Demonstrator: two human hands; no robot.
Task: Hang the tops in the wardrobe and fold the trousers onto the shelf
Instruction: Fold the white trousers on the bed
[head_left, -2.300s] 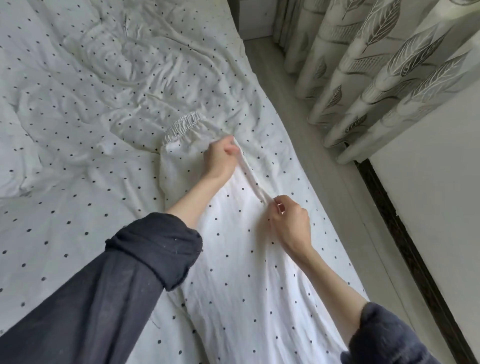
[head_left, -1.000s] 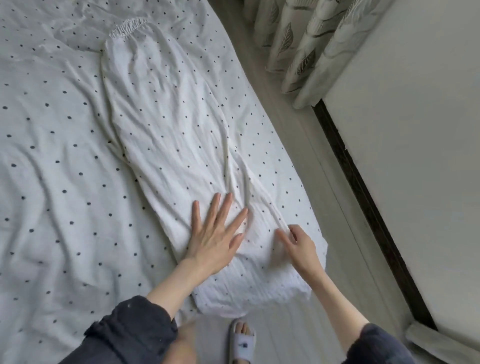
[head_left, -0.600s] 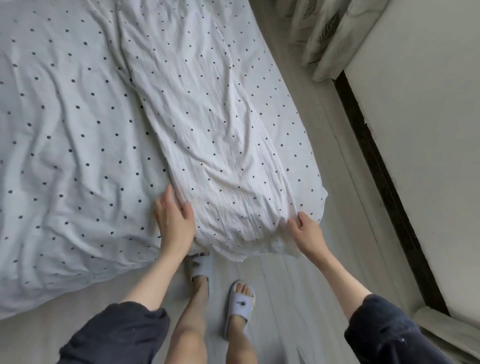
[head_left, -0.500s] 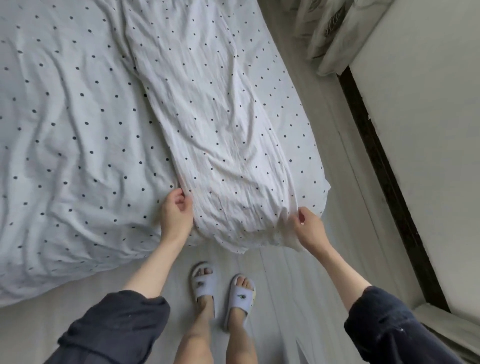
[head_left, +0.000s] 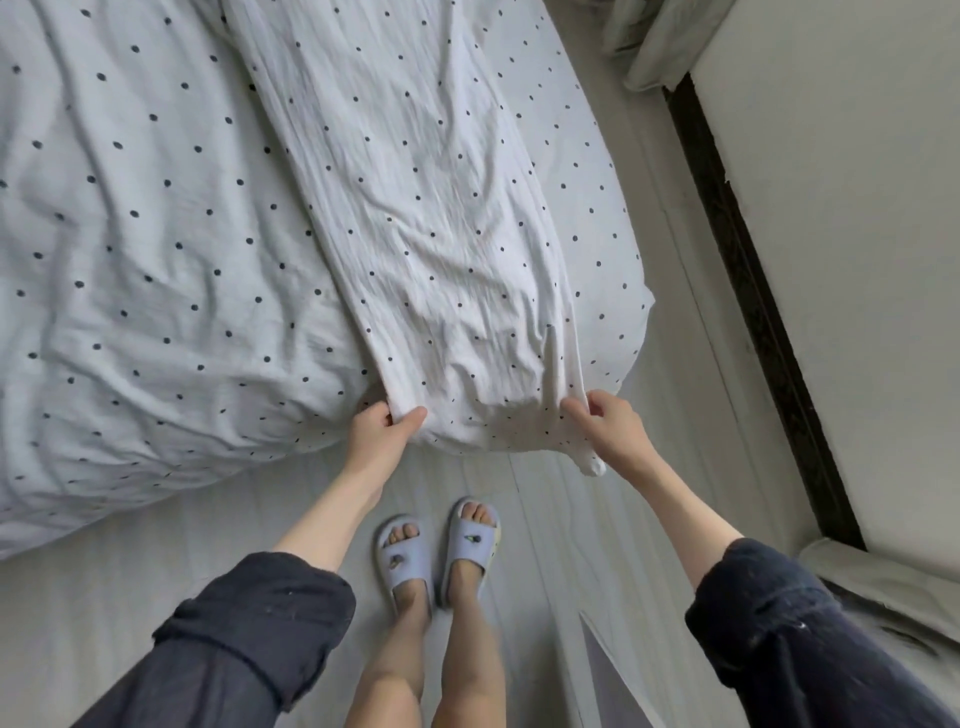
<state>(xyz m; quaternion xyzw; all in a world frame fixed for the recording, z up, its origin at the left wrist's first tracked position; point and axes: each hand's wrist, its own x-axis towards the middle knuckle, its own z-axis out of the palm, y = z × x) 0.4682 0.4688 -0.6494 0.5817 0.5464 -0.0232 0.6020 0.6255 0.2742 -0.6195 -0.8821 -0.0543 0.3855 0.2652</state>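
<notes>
A white bed (head_left: 145, 270) with dark dots fills the left. White dotted trousers (head_left: 441, 234) lie lengthwise on it, hem at the bed's near edge. The left hand (head_left: 382, 431) pinches the hem's left corner; the right hand (head_left: 613, 423) curls round its right corner. Pale blue slippers (head_left: 441, 551) stand on the floor (head_left: 571, 545) below.

A home bedroom: bed (head_left: 156, 260) under dotted bedding, pale plank floor (head_left: 545, 545), curtain hem (head_left: 654, 57), slippered feet (head_left: 441, 551).

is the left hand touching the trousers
Touching: the head view shows the left hand pinching the hem corner of the trousers between thumb and fingers.
</notes>
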